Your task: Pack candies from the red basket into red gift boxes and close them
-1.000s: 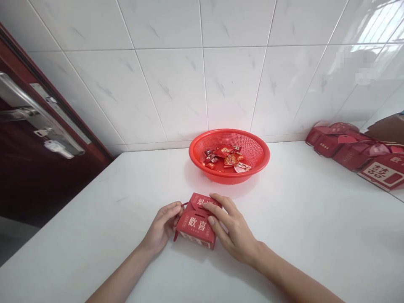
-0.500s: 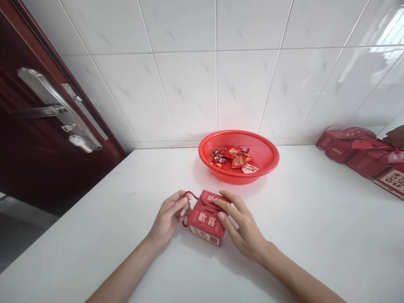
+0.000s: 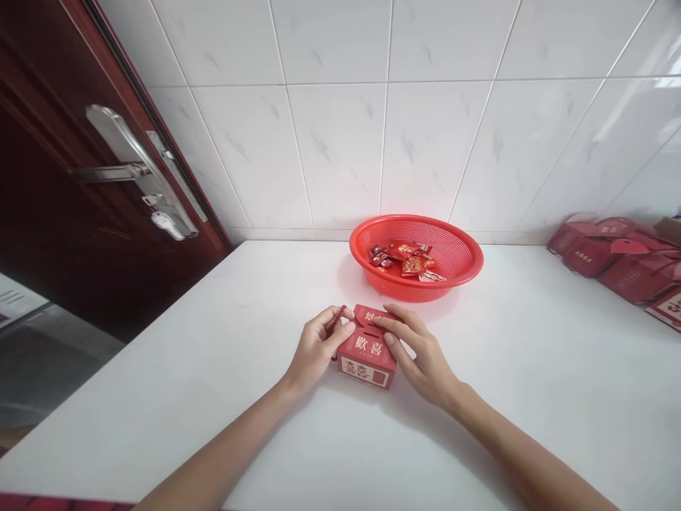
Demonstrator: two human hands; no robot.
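Observation:
A small red box (image 3: pixel 367 353) with gold characters on its top flaps and a cream panel on its front stands on the white table. My left hand (image 3: pixel 320 348) pinches a dark red cord (image 3: pixel 336 324) at the box's left side, its thumb by the top edge. My right hand (image 3: pixel 420 349) rests on the top and right side of the box, fingers slightly apart over the flaps. Behind the box sits a red mesh basket (image 3: pixel 462 264) with several wrapped candies (image 3: pixel 412 265) in it.
Several red boxes (image 3: pixel 590 254) are heaped on the white table (image 3: pixel 223 326) at the far right. A tiled wall (image 3: pixel 335 149) runs along the back. At the left is a dark red door (image 3: pixel 42 142) with a metal handle and keys.
The camera view has shifted, so the door shows more. My left hand has closed in on the box's top left edge with the cord. The box's front panel shows more fully.

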